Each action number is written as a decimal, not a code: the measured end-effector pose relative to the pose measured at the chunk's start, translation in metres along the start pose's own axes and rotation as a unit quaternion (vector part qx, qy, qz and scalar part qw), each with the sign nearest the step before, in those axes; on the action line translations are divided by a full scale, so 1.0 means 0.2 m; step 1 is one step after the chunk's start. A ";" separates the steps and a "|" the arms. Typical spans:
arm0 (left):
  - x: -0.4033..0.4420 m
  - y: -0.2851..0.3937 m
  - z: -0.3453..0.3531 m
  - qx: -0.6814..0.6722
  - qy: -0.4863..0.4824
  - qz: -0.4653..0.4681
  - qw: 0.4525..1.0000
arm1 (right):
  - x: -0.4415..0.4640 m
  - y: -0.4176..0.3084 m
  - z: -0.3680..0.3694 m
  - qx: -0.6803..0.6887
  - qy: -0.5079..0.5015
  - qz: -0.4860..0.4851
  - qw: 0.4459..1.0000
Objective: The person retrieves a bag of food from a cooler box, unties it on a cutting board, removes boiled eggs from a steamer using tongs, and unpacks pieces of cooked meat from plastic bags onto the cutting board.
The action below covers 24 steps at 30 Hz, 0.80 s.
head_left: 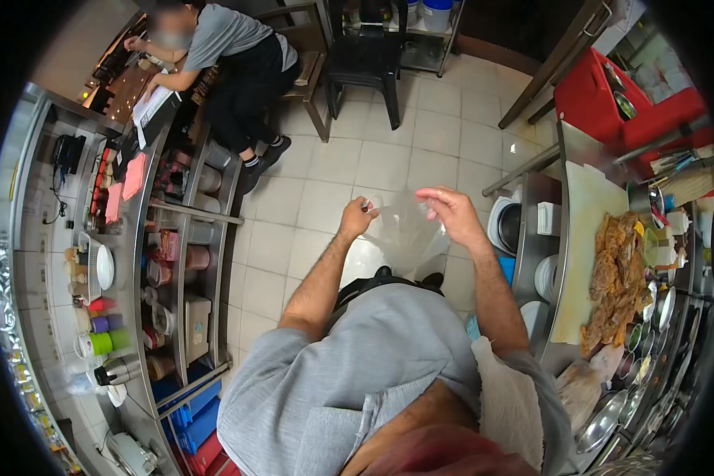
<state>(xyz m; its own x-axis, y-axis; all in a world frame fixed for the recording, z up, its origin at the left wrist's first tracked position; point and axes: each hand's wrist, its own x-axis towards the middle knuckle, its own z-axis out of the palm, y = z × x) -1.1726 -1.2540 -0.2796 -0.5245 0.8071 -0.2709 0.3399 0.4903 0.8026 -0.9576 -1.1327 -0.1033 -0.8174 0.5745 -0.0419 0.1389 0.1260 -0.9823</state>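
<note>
A thin, see-through plastic bag [408,238] hangs between my two hands, above the tiled floor and in front of my body. My left hand [358,216] is closed on its left side, fingers curled in. At the bag's upper right, my right hand [454,213] pinches the edge between thumb and fingers. The bag's outline is faint against the pale tiles, and nothing can be made out inside it.
A seated person [238,71] leans over papers at the upper left. Steel shelving [155,317] runs along the left. On the right, a counter holds a board [571,262] with browned meat [617,278]. A black chair [363,67] and red cooler [591,99] stand ahead.
</note>
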 end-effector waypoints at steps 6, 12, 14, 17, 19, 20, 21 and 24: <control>-0.01 0.08 -0.23 -0.324 0.011 -0.087 0.942 | -0.01 0.16 -0.10 -0.087 0.114 -0.021 0.989; -0.03 0.24 -0.52 -0.575 0.009 -0.022 0.818 | 0.00 0.57 -0.28 -0.133 0.246 0.059 0.958; -0.04 0.32 -0.54 -0.556 -0.018 -0.005 0.831 | -0.02 0.55 -0.31 -0.124 0.254 0.111 0.953; -0.10 0.46 -0.53 -0.484 -0.055 -0.004 0.873 | 0.01 0.30 -0.23 0.220 0.325 0.172 0.904; -0.11 0.52 -0.51 -0.464 -0.071 0.010 0.883 | 0.02 0.29 -0.24 0.265 0.272 0.147 0.913; -0.14 0.55 -0.50 -0.463 -0.064 0.021 0.884 | 0.00 0.28 -0.24 0.265 0.276 0.150 0.912; -0.14 0.57 -0.50 -0.463 -0.054 0.034 0.884 | -0.01 0.26 -0.24 0.279 0.257 0.142 0.914; -0.12 0.55 -0.50 -0.529 -0.039 0.064 0.845 | -0.04 0.37 -0.27 0.273 0.260 0.157 0.913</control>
<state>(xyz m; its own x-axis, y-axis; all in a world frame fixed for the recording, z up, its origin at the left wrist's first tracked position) -1.2008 -1.2530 -0.1306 -0.4690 0.8708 -0.1476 -0.5210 -0.1378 0.8424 -0.9104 -1.0841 -0.1650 -0.3897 0.8371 -0.3839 -0.0954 -0.4514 -0.8872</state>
